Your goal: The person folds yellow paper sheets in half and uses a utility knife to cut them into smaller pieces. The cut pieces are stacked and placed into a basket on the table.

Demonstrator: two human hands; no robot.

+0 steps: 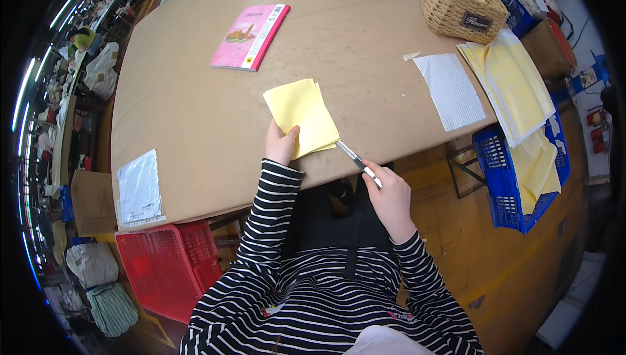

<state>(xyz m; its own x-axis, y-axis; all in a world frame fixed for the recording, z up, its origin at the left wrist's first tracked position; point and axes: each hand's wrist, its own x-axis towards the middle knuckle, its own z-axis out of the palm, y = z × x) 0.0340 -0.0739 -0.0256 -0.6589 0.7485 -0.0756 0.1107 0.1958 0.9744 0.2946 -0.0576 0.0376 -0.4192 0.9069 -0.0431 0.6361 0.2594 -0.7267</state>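
Observation:
My left hand [281,143] grips a small stack of yellow sheets [305,115] by its near left edge, thumb on top. The sheets are slightly fanned and held over the near edge of the table. In my right hand [390,197] is a slim silver-and-black tool [357,158], which looks like a utility knife. Its tip meets the near right corner of the stack. Whether it presses into the sheets I cannot tell. Beyond the stack, a pink notebook [246,38] lies on the brown table [195,126].
A wicker basket [450,12] stands at the far right. Near it lie a white printed sheet [450,91] and yellow material [512,81] hanging over the edge. Below are a blue crate [499,179] and, at left, a red crate [156,270]. Another sheet [139,187] lies front left.

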